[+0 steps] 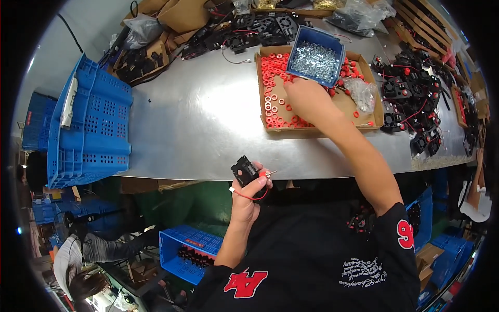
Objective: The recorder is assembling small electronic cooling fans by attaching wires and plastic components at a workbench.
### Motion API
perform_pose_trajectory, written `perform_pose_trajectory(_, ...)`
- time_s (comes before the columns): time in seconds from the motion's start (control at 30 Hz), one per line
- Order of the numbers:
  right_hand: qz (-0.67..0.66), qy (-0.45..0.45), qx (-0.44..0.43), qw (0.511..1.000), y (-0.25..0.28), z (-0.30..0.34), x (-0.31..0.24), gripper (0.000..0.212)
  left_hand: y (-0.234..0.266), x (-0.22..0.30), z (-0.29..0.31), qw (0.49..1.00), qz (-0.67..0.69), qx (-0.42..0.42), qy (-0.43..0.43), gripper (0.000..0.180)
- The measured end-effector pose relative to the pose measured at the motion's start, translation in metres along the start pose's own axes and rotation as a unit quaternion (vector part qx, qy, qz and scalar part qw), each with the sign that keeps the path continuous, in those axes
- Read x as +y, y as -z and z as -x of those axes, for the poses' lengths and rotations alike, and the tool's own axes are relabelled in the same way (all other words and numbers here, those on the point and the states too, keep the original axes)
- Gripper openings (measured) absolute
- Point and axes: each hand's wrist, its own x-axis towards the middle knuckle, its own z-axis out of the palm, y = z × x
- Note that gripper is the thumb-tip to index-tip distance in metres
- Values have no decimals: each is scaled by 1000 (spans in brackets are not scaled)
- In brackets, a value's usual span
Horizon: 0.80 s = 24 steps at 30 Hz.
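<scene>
My left hand (248, 196) is closed round a black plastic part (243, 170) just in front of the table's near edge. A thin red wire (258, 198) with a small white plug loops from the part. By the thumb, a red piece with a thin metal pin (270, 173) sticks out to the right. My right hand (305, 98) reaches over a shallow cardboard box, its fingers curled together among red rings (274, 67), against the near left corner of a blue bin (296, 44) of small shiny metal pieces. Whatever those fingers pinch is hidden.
The cardboard box (291, 128) also holds a clear plastic bag (359, 95). Black fan assemblies with wires (410, 93) are heaped to its right, more (275, 30) along the back. Blue crates (99, 119) stand at the left. Another person (73, 265) is at lower left.
</scene>
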Motion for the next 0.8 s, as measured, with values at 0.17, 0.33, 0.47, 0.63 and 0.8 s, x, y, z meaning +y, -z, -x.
perform_pose_trajectory(0.17,-492,-62,-18,868,27,60,-34,25,-1,1,0,1000,-2,15,3,38)
perform_pose_trajectory(0.33,-780,-113,-59,613,9,129,-66,22,-12,-2,-4,999,-30,-3,13,38)
perform_pose_trajectory(0.47,-770,-181,5,612,7,140,-80,21,-17,-6,-3,998,-63,-4,6,37)
perform_pose_trajectory(0.63,-691,-133,82,706,5,147,-81,22,-21,-10,0,998,-63,-6,-12,35)
perform_pose_trajectory(0.8,-693,-139,140,694,0,154,-79,25,-23,-11,0,998,-66,14,-1,36)
